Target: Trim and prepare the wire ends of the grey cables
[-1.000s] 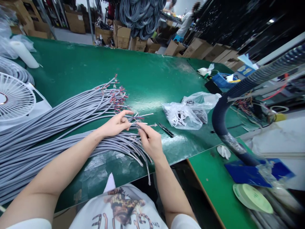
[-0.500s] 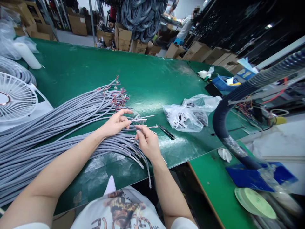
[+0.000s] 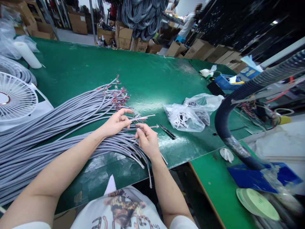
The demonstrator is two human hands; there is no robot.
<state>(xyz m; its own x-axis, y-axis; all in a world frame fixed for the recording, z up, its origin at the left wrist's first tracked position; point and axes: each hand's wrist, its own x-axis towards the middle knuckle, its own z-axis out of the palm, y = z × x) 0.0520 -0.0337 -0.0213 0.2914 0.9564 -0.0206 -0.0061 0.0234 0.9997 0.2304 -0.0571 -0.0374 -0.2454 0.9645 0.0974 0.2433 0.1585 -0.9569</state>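
Two long bundles of grey cables [image 3: 59, 117] lie across the green table [image 3: 147, 73], their stripped ends showing red and blue wires [image 3: 119, 93]. My left hand [image 3: 116, 122] pinches the end of one grey cable [image 3: 140, 118] between thumb and fingers. Just to its right, my right hand [image 3: 147, 140] is closed in a pinch on the thin wire strands at that cable's tip. Both hands rest over the nearer bundle, whose ends fan out toward the table's front edge.
Black tweezers [image 3: 168, 131] lie just right of my hands. Two clear plastic bags [image 3: 190, 114] of small dark parts sit further right. A white fan [image 3: 16, 98] stands at the left, a corrugated hose [image 3: 238, 95] at the right. Cardboard boxes and people are behind.
My right hand has shifted slightly left and closer to the left hand at the cable tip. The left hand has stayed put.
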